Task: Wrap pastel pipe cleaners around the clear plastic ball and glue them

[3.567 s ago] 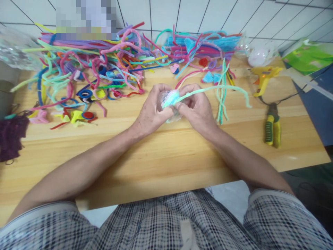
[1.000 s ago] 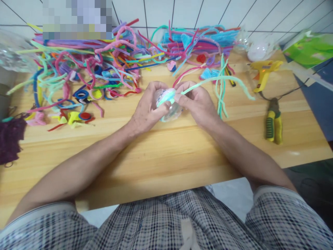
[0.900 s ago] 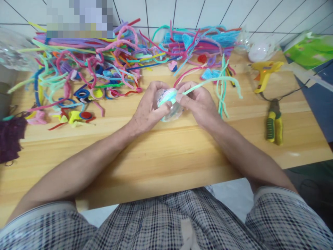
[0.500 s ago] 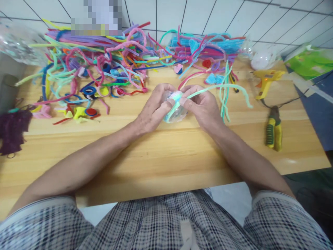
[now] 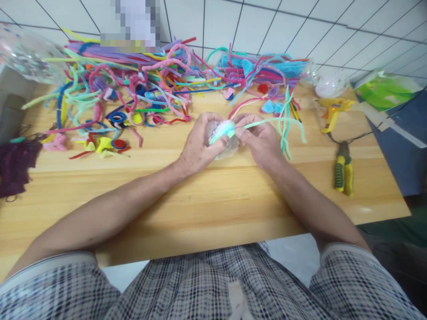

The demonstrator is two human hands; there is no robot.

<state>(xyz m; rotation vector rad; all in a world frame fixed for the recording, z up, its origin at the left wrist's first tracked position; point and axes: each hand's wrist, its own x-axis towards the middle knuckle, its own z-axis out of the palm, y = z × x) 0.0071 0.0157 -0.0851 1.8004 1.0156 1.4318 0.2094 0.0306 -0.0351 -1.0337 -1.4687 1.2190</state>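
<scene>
My left hand [image 5: 203, 144] is closed round a clear plastic ball [image 5: 229, 150] with pastel pink, blue and mint fuzzy strips over its top. The left thumb presses on the strips. In the fingers of my right hand [image 5: 256, 135] is a mint pipe cleaner [image 5: 276, 121], pinched close against the ball. Its free end sticks out to the right and bends downward. Beyond the right hand lie several more mint pipe cleaners [image 5: 286, 133] on the table. The far side of the ball is hidden by my fingers.
A heap of coloured pipe cleaners [image 5: 126, 75] covers the back of the wooden table [image 5: 200, 200]. To the right are a yellow glue gun [image 5: 332, 113], pliers [image 5: 343, 171] and a clear ball [image 5: 328, 85]. Purple fabric [image 5: 18, 166] lies at the left edge.
The pipe cleaner's free end reaches less far right now, and my right fingers have shifted slightly on it. More of the ball's strips show. The whole view has shifted a little.
</scene>
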